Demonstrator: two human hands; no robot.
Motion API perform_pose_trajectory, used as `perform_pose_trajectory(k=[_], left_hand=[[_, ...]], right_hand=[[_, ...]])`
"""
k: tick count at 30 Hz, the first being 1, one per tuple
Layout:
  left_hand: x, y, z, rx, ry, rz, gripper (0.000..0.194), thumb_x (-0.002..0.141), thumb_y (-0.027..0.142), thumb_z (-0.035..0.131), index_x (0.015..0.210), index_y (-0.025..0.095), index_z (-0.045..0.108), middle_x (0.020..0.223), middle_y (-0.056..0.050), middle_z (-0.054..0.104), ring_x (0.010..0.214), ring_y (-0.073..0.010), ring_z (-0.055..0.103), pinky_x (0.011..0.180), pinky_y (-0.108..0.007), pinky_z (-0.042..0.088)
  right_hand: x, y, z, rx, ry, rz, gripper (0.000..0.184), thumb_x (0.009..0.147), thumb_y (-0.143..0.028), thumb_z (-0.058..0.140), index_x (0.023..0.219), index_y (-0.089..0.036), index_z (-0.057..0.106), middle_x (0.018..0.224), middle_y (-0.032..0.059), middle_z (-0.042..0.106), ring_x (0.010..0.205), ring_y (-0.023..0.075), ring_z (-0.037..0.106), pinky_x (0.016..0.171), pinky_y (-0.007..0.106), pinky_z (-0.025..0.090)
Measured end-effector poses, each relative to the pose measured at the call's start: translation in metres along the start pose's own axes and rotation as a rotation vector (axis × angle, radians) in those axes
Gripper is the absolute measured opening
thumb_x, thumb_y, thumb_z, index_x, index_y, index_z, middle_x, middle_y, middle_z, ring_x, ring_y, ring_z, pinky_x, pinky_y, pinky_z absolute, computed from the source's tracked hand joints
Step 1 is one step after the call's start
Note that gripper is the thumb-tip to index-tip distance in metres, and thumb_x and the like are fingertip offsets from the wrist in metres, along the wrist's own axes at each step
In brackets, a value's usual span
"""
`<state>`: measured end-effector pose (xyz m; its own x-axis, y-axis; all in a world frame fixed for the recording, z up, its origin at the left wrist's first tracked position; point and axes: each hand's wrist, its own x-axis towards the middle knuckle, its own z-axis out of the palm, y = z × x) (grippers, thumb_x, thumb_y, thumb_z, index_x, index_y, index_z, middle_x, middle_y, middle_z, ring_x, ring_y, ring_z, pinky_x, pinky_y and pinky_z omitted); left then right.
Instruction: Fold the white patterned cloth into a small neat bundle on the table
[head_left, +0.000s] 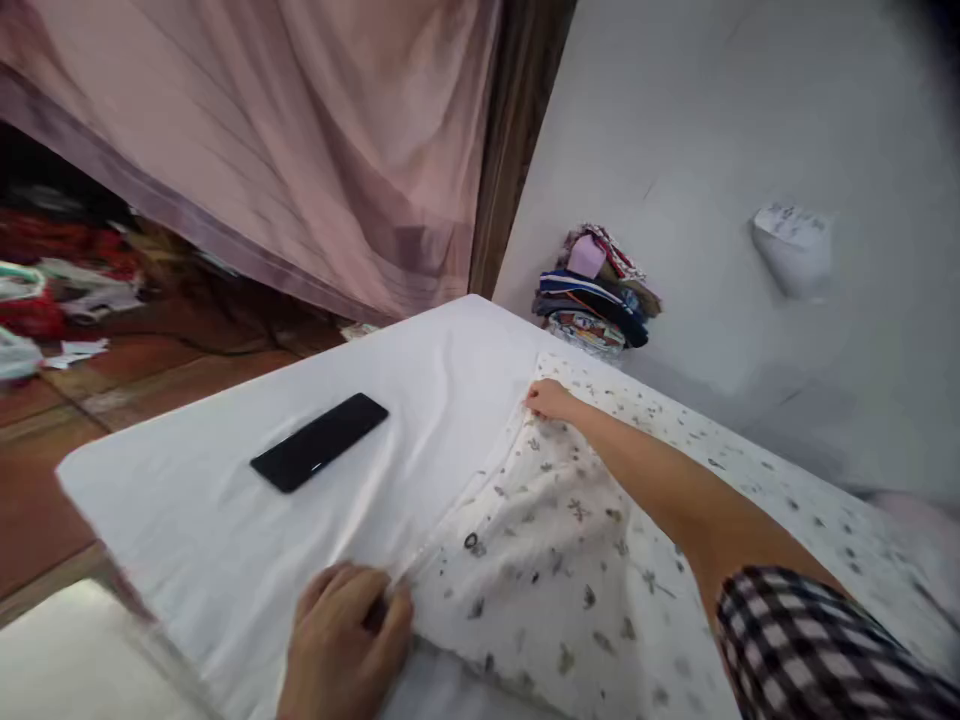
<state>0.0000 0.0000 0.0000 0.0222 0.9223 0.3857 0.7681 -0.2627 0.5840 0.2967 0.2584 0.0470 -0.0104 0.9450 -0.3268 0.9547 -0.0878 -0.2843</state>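
A white cloth with a small leaf-like print [555, 560] is spread over the right part of a white-covered surface [225, 550]. My right hand [550, 400], fingers closed, grips the far end of the cloth's left edge. At the near corner of that edge, my left hand [349, 635] is curled with thumb and fingers together on the cloth; the pinch itself is partly hidden. Low folds run through the cloth between both hands. To the left of the cloth lies a black smartphone [320, 440], face up and apart from both hands.
Folded clothes [596, 290] are stacked against the grey wall [712, 150] beyond the surface. A pink curtain [360, 150] hangs at the back left. Clutter sits on the brown tiled floor [45, 440]. A cream-coloured object [82, 660] is at the lower left.
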Motion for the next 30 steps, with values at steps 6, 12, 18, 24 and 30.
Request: perform_pose_trajectory(k=[6, 12, 18, 24, 30], left_hand=[[0.007, 0.011, -0.006, -0.005, -0.026, -0.092, 0.038, 0.082, 0.04, 0.046, 0.049, 0.021, 0.042, 0.05, 0.004, 0.051, 0.056, -0.0133, 0.05, 0.087, -0.036, 0.038], [0.007, 0.014, -0.006, -0.016, -0.033, -0.111, 0.039, 0.083, 0.039, 0.044, 0.048, 0.021, 0.038, 0.048, 0.004, 0.048, 0.054, -0.0131, 0.049, 0.087, -0.037, 0.038], [0.007, 0.016, -0.005, -0.007, -0.02, -0.117, 0.039, 0.083, 0.035, 0.045, 0.048, 0.02, 0.035, 0.046, 0.005, 0.046, 0.052, -0.0122, 0.047, 0.087, -0.038, 0.038], [0.005, 0.013, -0.002, -0.011, 0.028, -0.071, 0.038, 0.083, 0.032, 0.046, 0.049, 0.02, 0.034, 0.047, 0.005, 0.045, 0.052, -0.0118, 0.046, 0.087, -0.038, 0.039], [0.005, 0.014, -0.005, -0.028, 0.101, -0.078, 0.037, 0.082, 0.033, 0.045, 0.049, 0.021, 0.036, 0.046, 0.005, 0.042, 0.051, -0.0124, 0.046, 0.088, -0.039, 0.039]], right_hand=[[-0.003, -0.006, 0.002, -0.068, -0.04, 0.088, 0.012, 0.079, -0.017, 0.062, 0.071, -0.011, 0.069, 0.058, 0.0073, 0.067, 0.055, 0.0144, 0.063, 0.049, 0.017, 0.044], [-0.005, -0.018, -0.002, -0.086, -0.1, 0.149, 0.011, 0.07, -0.016, 0.067, 0.061, -0.01, 0.068, 0.042, 0.0036, 0.056, 0.05, 0.0161, 0.059, 0.049, 0.021, 0.043], [-0.007, -0.023, -0.004, 0.052, -0.095, 0.247, 0.009, 0.067, -0.007, 0.067, 0.058, -0.007, 0.067, 0.037, 0.0019, 0.051, 0.043, 0.0132, 0.053, 0.045, 0.021, 0.039], [-0.011, -0.023, -0.002, 0.389, -0.013, 0.276, 0.016, 0.082, -0.017, 0.061, 0.067, -0.01, 0.064, 0.043, 0.0, 0.055, 0.04, 0.0076, 0.051, 0.042, 0.014, 0.039], [-0.016, -0.031, 0.013, 0.598, -0.003, 0.254, 0.02, 0.087, -0.014, 0.054, 0.069, -0.009, 0.061, 0.047, 0.0026, 0.057, 0.048, 0.0106, 0.059, 0.051, 0.018, 0.051]])
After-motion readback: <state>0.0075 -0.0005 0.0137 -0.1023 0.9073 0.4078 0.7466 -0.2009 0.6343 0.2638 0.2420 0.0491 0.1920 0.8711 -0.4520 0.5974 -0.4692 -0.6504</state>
